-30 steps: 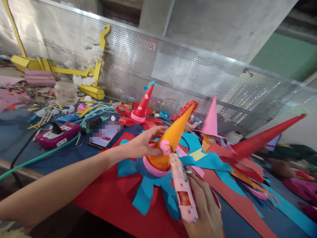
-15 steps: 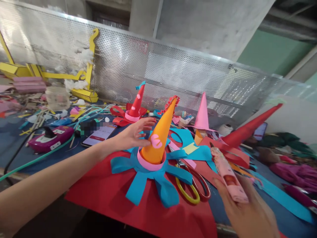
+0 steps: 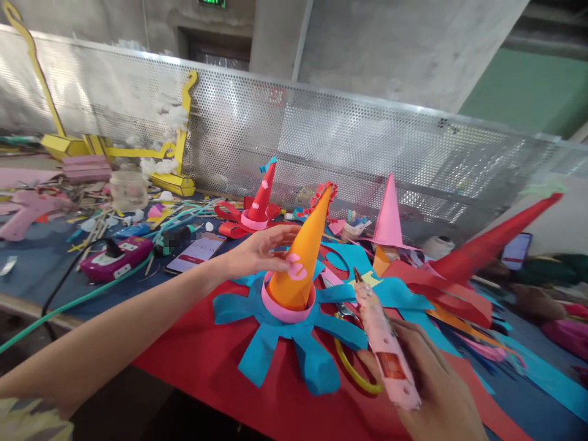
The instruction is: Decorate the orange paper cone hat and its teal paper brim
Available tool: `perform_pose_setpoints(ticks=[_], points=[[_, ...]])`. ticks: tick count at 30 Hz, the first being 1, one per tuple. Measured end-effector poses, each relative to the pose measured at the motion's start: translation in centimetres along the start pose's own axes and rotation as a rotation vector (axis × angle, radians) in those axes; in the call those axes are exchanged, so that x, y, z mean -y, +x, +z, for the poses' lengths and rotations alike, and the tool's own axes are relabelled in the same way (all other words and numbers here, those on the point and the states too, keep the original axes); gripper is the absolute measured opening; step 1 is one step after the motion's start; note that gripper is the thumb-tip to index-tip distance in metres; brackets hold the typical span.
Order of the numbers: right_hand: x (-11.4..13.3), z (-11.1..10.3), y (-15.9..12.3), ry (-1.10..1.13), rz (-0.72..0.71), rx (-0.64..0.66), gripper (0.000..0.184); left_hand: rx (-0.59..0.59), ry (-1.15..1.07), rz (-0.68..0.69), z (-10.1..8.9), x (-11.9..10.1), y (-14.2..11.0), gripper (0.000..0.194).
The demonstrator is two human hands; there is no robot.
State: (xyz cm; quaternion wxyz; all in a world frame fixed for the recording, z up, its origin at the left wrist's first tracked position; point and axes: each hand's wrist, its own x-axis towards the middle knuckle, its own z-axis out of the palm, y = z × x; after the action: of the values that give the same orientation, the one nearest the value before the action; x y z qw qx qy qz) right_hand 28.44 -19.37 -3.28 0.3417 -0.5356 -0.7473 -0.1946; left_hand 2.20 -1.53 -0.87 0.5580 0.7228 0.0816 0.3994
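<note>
Head view: the orange cone (image 3: 304, 257) is observed at the center of the frame, tilted to the right, its base ringed by a pink band (image 3: 287, 313). Blue strips (image 3: 316, 361) are spread around the band, over a red sheet (image 3: 193, 361). A split pink cutout (image 3: 296, 267) is seen on the cone's lower left face. The left hand (image 3: 257, 250) is placed at the cone's left side, thumb and fingers held apart; whether the cone is gripped cannot be told. The pink glue gun (image 3: 388, 346), lower right of center, is held in the closed right hand (image 3: 436, 383), its nozzle pointed to the upper left, apart from the cone. Yellow-handled scissors (image 3: 357, 372) are partly covered by a strip and the right hand. A phone (image 3: 195, 252) and a purple power strip (image 3: 116, 258) are noted at left.
</note>
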Motion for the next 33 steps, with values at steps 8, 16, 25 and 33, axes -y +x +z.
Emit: perform_pose_setpoints(ticks=[8,16,25,33], points=[[1.1,2.0,0.6,-0.089,-0.201,0.018,0.033,0.063,-0.022,-0.031,-0.2,0.4,0.7,0.067],[1.9,2.7,1.9,-0.262,-0.402,-0.027,0.043,0.074,-0.005,-0.037,-0.3,0.1,0.8,0.065],[2.6,1.9,1.6,-0.179,-0.311,0.12,0.041,0.044,0.177,0.008,0.0,0.7,0.9,0.066],[2.6,3.2,1.1,-0.186,-0.369,0.124,0.04,0.037,0.162,-0.005,0.1,1.1,0.7,0.065]])
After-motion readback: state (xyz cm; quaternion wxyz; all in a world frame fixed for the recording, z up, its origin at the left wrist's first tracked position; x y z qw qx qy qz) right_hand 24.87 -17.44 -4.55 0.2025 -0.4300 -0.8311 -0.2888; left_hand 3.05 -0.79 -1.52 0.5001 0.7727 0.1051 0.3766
